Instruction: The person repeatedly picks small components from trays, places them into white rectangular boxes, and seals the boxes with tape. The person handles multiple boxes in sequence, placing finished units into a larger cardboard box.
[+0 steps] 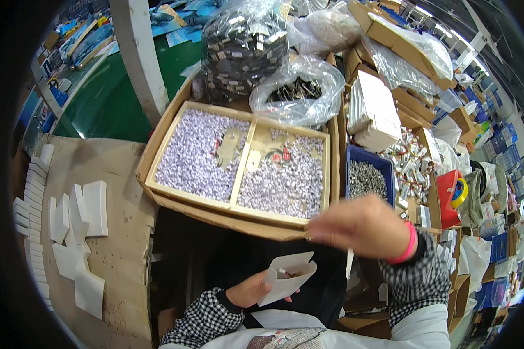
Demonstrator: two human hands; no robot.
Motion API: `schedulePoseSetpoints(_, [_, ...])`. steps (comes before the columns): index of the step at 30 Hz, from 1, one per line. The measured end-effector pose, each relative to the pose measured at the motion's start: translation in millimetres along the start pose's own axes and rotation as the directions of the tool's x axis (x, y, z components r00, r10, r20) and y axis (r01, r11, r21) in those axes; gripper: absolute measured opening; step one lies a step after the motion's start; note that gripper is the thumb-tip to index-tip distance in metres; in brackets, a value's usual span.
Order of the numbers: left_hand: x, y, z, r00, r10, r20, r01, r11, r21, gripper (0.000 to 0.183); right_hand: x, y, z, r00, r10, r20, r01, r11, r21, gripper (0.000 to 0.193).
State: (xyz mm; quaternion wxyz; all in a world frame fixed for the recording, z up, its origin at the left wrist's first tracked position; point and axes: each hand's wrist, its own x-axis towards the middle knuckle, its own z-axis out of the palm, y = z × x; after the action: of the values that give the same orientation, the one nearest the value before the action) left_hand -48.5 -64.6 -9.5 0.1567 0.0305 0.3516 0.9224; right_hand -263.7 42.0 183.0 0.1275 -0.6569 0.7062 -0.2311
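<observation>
Low in front of me, my left hand [251, 290] grips a small white cardboard box [284, 283] with its top flap up. Something small and partly reddish shows inside the box, too little to name. My right hand [361, 228], blurred, hovers above the front right corner of a wooden tray [234, 195]. Its fingers are drawn together and point left; whatever they pinch is too small to make out. The tray has two compartments filled with many small whitish pieces [198, 157]. A blue bin [389, 177] of small metal parts [365, 179] lies just beyond my right hand.
On the left, white boxes [95, 207] stand and lie on a cardboard surface [128, 232]. Plastic bags of dark parts [244, 49] sit behind the tray. To the right are stacked white cards [374, 104], a carton of small metallic items [410, 166] and yellow tape [460, 193].
</observation>
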Motion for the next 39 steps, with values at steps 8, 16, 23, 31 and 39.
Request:
schedulePoseSetpoints(8, [-10, -9, -23, 1.0, -0.006, -0.017, 0.007, 1.0, 0.014, 0.1, 147, 129, -41, 0.965, -0.016, -0.261, -0.112, 0.876, -0.469, 0.015])
schedulePoseSetpoints(16, [-17, 1, -30, 0.997, -0.061, -0.043, 0.062, 0.998, 0.021, 0.107, 204, 179, -23, 0.728, 0.626, -0.28, -0.641, 0.476, -0.602, 0.026])
schedulePoseSetpoints(23, [-15, 10, -25, 0.988, 0.128, -0.09, -0.135, 0.988, -0.078, 0.108, 186, 173, -37, 0.831, 0.492, -0.261, -0.545, 0.621, -0.563, 0.033])
schedulePoseSetpoints(31, [-20, 19, 1, 0.979, 0.062, -0.193, -0.058, 0.998, 0.026, 0.113, 193, 175, -10, 0.661, 0.688, -0.3, -0.729, 0.493, -0.474, 0.034])
schedulePoseSetpoints(39, [-33, 20, 8, 0.967, 0.119, -0.228, -0.135, 0.989, -0.059, 0.114, 169, 155, -40, 0.779, 0.332, -0.532, -0.505, 0.835, -0.218, 0.026])
